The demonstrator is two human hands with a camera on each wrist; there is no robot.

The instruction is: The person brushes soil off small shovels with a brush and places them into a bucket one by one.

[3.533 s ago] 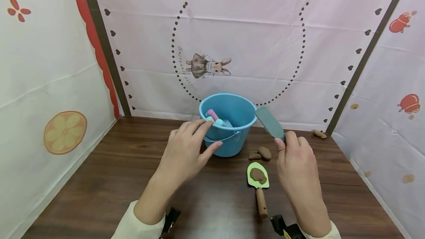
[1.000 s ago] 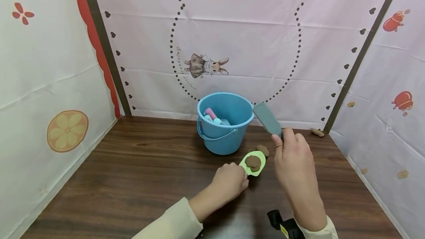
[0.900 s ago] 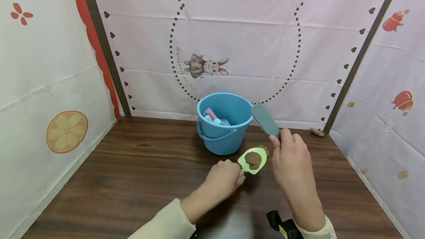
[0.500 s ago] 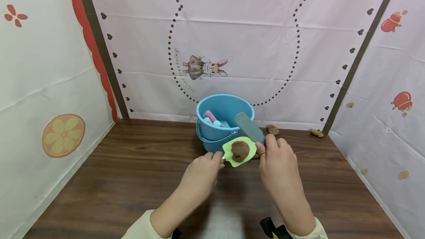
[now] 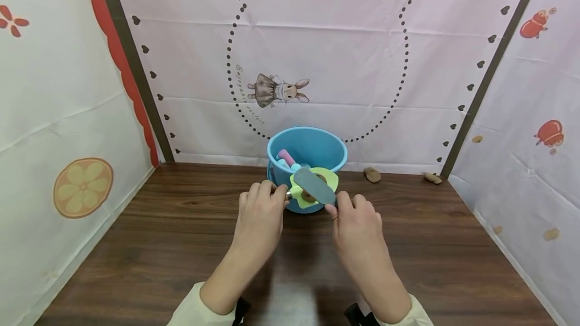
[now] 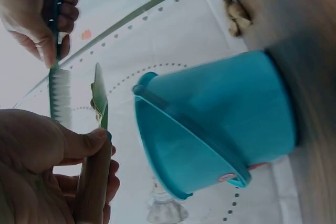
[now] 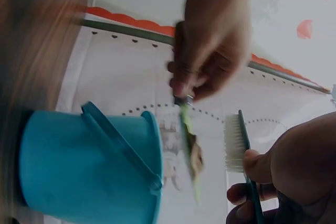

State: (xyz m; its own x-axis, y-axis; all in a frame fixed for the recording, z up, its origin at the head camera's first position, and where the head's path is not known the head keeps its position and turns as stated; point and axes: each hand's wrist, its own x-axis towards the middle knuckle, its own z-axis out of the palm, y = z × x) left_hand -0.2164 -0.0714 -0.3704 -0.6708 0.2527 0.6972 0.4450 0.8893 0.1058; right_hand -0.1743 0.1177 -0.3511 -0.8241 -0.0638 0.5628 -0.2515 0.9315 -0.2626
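Observation:
My left hand (image 5: 260, 218) grips the wooden handle (image 6: 93, 182) of a small light-green trowel (image 5: 331, 177). A brown, clay-like lump (image 7: 196, 158) sits on the trowel's blade, partly hidden in the head view. Raised over the blade is a grey-green brush (image 5: 310, 183), held by my right hand (image 5: 360, 230). Its pale bristles (image 7: 234, 142) face the trowel, and a gap separates the two in both wrist views. Trowel and brush hang in the air in front of the blue bucket (image 6: 226, 98), near its rim.
Inside the bucket lie a pink rod-like piece (image 5: 286, 156) and pale blue pieces (image 5: 296, 167). Brown stone-like lumps (image 5: 372, 174) lie on the wooden table (image 5: 181, 245), one (image 5: 432, 178) near the right corner. Printed cloth walls (image 5: 317, 54) enclose the table.
My left hand came down from the bucket's rim, took the trowel off the table and raised it to the bucket with its lump. My right hand moved left, bringing the brush over the trowel.

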